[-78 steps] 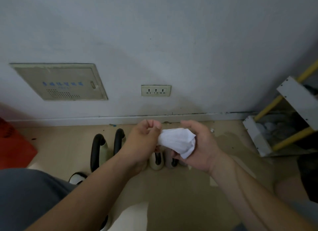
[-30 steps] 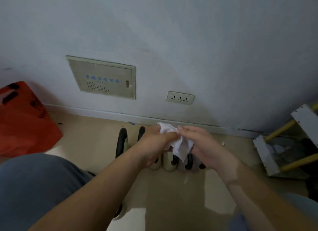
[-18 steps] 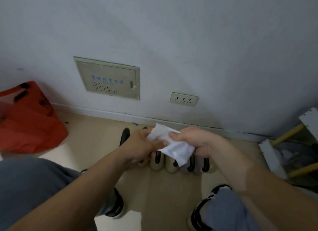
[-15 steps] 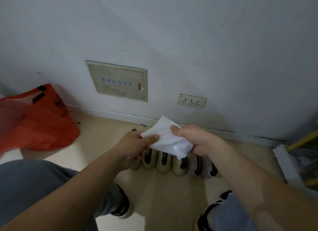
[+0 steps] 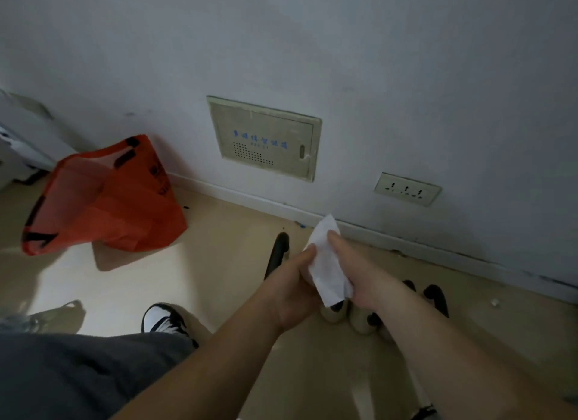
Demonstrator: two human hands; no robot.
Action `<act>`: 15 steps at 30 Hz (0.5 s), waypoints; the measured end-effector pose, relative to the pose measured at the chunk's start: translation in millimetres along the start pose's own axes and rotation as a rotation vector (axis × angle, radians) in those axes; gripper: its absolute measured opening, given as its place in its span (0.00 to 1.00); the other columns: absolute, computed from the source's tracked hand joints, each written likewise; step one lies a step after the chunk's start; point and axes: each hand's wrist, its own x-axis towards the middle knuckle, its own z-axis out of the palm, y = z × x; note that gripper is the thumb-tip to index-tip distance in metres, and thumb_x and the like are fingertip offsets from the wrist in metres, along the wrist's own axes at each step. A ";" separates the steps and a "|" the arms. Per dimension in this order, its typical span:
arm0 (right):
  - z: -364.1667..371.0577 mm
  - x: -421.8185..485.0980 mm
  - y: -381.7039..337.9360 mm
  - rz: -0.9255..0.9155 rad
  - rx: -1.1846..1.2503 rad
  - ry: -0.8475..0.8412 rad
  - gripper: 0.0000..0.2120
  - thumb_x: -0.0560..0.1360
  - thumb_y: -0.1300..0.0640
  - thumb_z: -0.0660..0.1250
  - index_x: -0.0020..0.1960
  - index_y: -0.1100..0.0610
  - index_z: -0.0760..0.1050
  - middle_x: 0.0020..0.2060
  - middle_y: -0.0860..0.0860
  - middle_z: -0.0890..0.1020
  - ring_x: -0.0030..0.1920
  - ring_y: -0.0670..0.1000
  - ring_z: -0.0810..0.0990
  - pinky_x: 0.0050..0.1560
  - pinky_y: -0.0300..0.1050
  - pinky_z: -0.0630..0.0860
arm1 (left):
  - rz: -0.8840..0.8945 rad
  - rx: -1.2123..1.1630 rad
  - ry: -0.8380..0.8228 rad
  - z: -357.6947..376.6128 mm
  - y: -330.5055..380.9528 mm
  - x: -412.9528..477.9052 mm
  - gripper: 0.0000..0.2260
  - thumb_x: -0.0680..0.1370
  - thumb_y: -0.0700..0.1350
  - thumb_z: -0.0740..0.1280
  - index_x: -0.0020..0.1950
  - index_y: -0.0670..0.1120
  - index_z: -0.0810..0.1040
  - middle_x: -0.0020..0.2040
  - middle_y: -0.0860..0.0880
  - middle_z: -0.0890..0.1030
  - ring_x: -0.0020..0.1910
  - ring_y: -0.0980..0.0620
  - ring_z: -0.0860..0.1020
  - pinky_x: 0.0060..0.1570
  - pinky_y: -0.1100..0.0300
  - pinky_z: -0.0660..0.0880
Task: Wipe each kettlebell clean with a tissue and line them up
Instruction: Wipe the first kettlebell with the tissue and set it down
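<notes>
both hands on tissue above kettlebell row

head view: the left hand (image 5: pixel 291 291) and right hand (image 5: pixel 359 272) meet in the middle of the frame, and both hold 1 white tissue (image 5: pixel 327 263). the left thumb pinches its left edge. the right fingers are curled along its right side. the tissue stands up between the hands, its top corner pointing toward the wall (image 5: pixel 344 59) and its lower end hanging below the palms.

the kettlebells (image 5: pixel 359 324) sit in a row on the floor (image 5: pixel 219 263) right under the hands, close to the skirting. their cream bodies touch side by side. the hands and forearms hide part of the row, so i cannot tell the count. a tall black handle (image 5: pixel 277 255) shows at the left end, and 2 more dark handles stick out past the right wrist. neither hand touches a kettlebell.

an orange bag (image 5: pixel 106 200) lies on the floor to the left, well apart from the row. a wall panel (image 5: pixel 266 139) and a socket (image 5: pixel 406 188) are on the wall behind. 1 black and white shoe (image 5: pixel 162 321) and a grey trouser leg (image 5: pixel 78 376) show at lower left.
</notes>
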 end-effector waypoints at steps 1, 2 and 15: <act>1.3 5.5 -1.1 -0.027 -0.017 -0.004 0.33 0.77 0.33 0.67 0.73 0.54 0.74 0.62 0.54 0.83 0.59 0.56 0.83 0.66 0.54 0.77 | -0.002 0.012 0.018 -3.7 2.9 6.7 0.22 0.82 0.52 0.65 0.72 0.42 0.74 0.67 0.38 0.78 0.68 0.39 0.76 0.74 0.42 0.65; 3.0 11.9 -2.9 -0.054 -0.033 -0.005 0.32 0.78 0.34 0.65 0.72 0.55 0.74 0.59 0.53 0.84 0.57 0.54 0.83 0.64 0.51 0.77 | -0.018 0.013 0.020 -7.4 6.0 13.1 0.25 0.81 0.54 0.66 0.73 0.41 0.72 0.68 0.38 0.78 0.69 0.39 0.75 0.74 0.42 0.65; 58.4 92.6 -16.1 -0.142 -0.560 -0.174 0.13 0.84 0.40 0.58 0.53 0.46 0.78 0.49 0.50 0.85 0.48 0.51 0.84 0.53 0.49 0.83 | 0.124 -0.235 0.385 -56.5 57.6 50.9 0.22 0.84 0.53 0.59 0.70 0.38 0.73 0.62 0.38 0.80 0.64 0.37 0.77 0.57 0.45 0.75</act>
